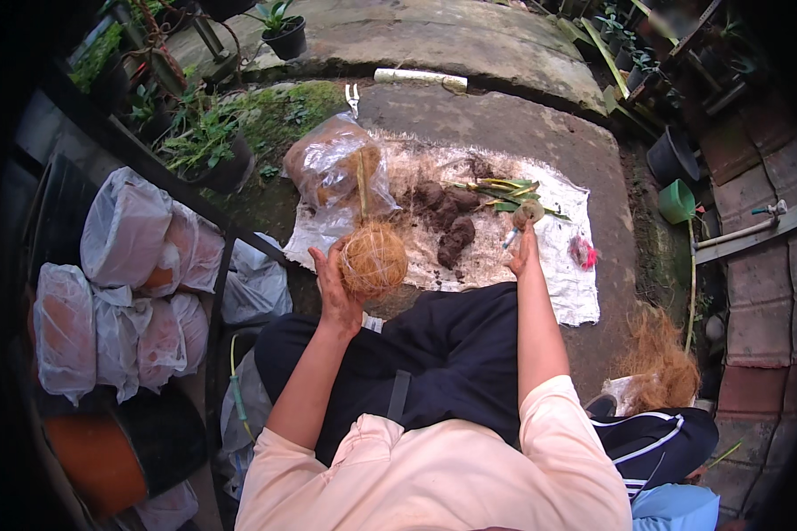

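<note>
While the left hand (335,292) cups the left side of the ball (376,261), its palm and curved fingers bear against the brown fibre; part of the grip is hidden behind the ball. The ball is positioned in front of the person's left knee, near the lower edge of the sheet (562,265), and is wrapped with pale thread (369,243). A stalk (361,190) rises behind the upper side of the ball. The right hand (524,255) is well apart from the left, extended over the right part of the sheet. A small, round, pale item (529,213) is located at its fingertips, and a thin blue-and-white item (510,237) is beside the fingers; the degree of finger closure cannot be determined. Between the hands, dark soil clumps (456,243) lie on the sheet. Green leaves (505,188) lie just beyond the right hand, and a pink bundle (583,252) lies to its right. A clear bag (314,159) containing brown material is located beyond the ball, at the left of the sheet.
</note>
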Tool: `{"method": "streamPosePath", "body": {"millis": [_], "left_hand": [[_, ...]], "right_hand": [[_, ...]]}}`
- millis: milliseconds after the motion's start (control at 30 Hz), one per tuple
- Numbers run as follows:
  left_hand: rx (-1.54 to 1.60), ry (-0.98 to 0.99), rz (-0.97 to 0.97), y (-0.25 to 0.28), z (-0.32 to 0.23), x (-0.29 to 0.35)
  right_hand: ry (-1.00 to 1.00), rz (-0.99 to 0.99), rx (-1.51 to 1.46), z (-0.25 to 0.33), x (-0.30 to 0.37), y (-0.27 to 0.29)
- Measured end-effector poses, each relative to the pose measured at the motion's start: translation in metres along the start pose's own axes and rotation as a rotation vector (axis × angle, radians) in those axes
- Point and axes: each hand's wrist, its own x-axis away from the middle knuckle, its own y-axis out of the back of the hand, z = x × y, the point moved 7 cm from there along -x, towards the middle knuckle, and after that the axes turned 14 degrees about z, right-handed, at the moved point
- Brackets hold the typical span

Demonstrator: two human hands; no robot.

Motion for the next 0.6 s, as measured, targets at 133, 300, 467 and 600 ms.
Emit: {"method": "streamPosePath", "body": {"millis": [133, 300, 467, 600], "left_hand": [[-0.047, 0.004, -0.020, -0.002, -0.002, -0.001], [-0.051, -0.029, -0.005, 0.014, 0.004, -0.008], [0.009, 0.036, -0.051, -0.002, 0.001, -0.006], [-0.064, 0.014, 0.027, -0.003, 0.003, -0.009]], "right_hand": [[0.261, -0.257, 0.281, 0.023, 0.007, 0.001], [0.319, 0.246, 0.499, 0.016, 0.053, -0.079], [0.291, 0.772, 0.635, -0.017, 0.149, -0.191], [0.202, 0.892, 0.480, -0.036, 0.168, -0.229]]}}
